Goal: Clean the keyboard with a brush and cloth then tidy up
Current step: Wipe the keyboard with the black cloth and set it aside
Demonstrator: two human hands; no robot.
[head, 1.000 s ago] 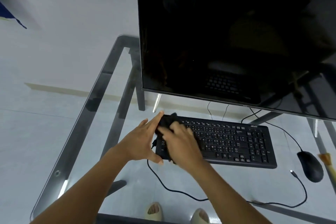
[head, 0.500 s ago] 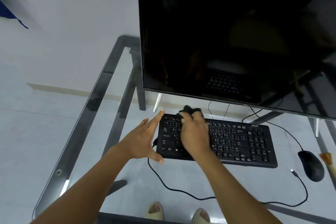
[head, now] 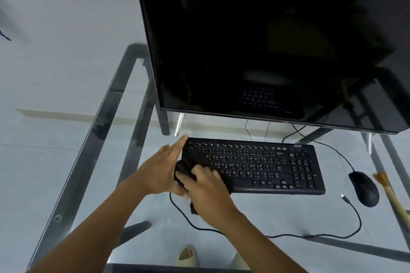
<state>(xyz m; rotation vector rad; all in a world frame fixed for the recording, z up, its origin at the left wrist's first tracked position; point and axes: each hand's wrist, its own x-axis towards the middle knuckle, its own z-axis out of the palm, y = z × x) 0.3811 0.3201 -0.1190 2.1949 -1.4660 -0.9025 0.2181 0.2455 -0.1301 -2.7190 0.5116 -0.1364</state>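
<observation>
A black keyboard [head: 261, 165] lies flat on the glass desk [head: 104, 117], below the monitor. My right hand [head: 207, 188] presses a black cloth [head: 183, 168] onto the keyboard's front left corner; part of the cloth sticks out under my palm. My left hand [head: 164, 167] rests flat against the keyboard's left edge, fingers stretched toward its back corner, holding nothing. A brush [head: 390, 193] with a pale wooden handle and tan bristles lies at the far right edge of the desk.
A large dark monitor [head: 255, 40] hangs over the back of the keyboard. A black mouse [head: 363, 188] sits right of the keyboard, its loose cable [head: 346, 219] looping across the front. My sandalled feet [head: 188, 255] show through the glass.
My right hand has drawn the cloth from the keyboard's top row back down to its front left corner. My left hand stays against the left edge.
</observation>
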